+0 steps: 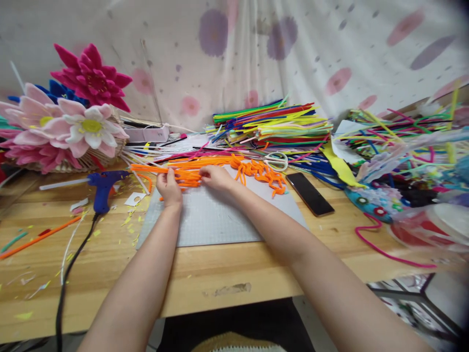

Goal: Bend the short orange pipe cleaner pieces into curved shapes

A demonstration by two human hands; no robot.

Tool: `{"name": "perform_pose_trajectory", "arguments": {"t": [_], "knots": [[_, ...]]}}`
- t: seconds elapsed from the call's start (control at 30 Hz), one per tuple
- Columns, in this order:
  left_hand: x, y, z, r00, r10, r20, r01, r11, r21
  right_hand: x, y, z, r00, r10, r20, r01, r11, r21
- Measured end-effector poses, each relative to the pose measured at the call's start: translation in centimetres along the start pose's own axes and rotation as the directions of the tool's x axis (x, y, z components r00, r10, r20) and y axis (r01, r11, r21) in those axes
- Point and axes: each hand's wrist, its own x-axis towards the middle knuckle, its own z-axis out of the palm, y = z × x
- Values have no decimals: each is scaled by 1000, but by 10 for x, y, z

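My left hand [169, 188] has its thumb and fingers closed on orange pipe cleaners [188, 177], which stick out to both sides of it. At their right ends is my right hand [215, 177], fingers bent and pressed together on the tips. Both hands are over the far part of a grey cutting mat [220, 222]. To the right of my right hand lies a heap of curled orange pipe cleaners [260, 171]. More straight orange ones [198, 161] lie just behind the hands.
A blue glue gun [104, 188] with a black cord lies at left, near felt-like flowers [91, 78]. Scissors [276, 161], a phone [310, 194] and a bundle of colourful pipe cleaners [278, 122] are at the back and right. A plastic-wrapped tub [432, 225] stands far right.
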Motion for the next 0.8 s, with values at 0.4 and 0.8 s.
{"name": "perform_pose_trajectory", "arguments": {"t": [0.4, 0.8], "knots": [[-22, 4, 7, 912, -144, 384, 143, 989, 32, -36, 24, 6, 950, 248, -190, -105, 827, 552], [-31, 0, 9, 806, -270, 526, 203, 962, 183, -46, 14, 8, 947, 188, -259, 55, 702, 710]]}}
